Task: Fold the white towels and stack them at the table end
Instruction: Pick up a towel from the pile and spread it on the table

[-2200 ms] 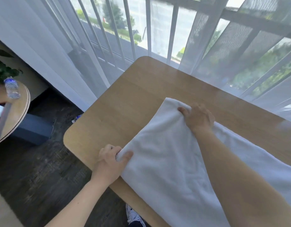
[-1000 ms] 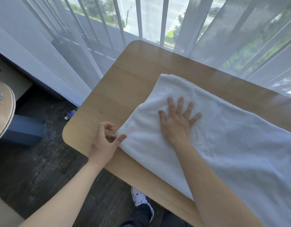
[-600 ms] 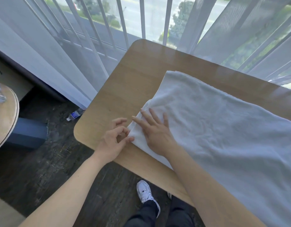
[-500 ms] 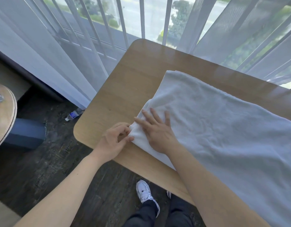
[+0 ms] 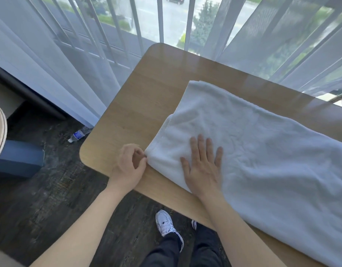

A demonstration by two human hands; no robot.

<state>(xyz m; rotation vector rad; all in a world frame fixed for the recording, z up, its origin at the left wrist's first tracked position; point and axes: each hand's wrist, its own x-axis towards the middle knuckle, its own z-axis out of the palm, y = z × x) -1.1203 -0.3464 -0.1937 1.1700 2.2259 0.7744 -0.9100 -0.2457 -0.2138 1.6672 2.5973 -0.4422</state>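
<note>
Head view: a white towel (image 5: 258, 151) lies folded lengthwise on the wooden desk (image 5: 147, 105), running from near the desk's rounded left end off toward the right edge of the picture. Its short end faces the bare left part of the desk, and two layers show there, the upper one set slightly back from the lower.

The left hand (image 5: 128, 166) sits at the towel's near left corner, by the desk's front edge, with thumb and fingers curled together pinching that corner. The right hand (image 5: 202, 166) lies flat on the towel just right of the corner, palm down, fingers straight and spread, pressing the cloth to the desk. Both forearms are bare.

Left of the desk, a plastic bottle (image 5: 79, 134) lies on its side on the dark wood floor (image 5: 41, 209), at the foot of the sheer curtains (image 5: 56, 74); its blue label is too small to read. Further left stands a dark blue box (image 5: 18, 160), with the rim of a round table (image 5: 0, 132) above it. Below the desk's front edge a white shoe (image 5: 164, 222) and dark trousers (image 5: 166, 253) show. Beyond the desk, white railings (image 5: 160, 18) stand before a street with trees.
</note>
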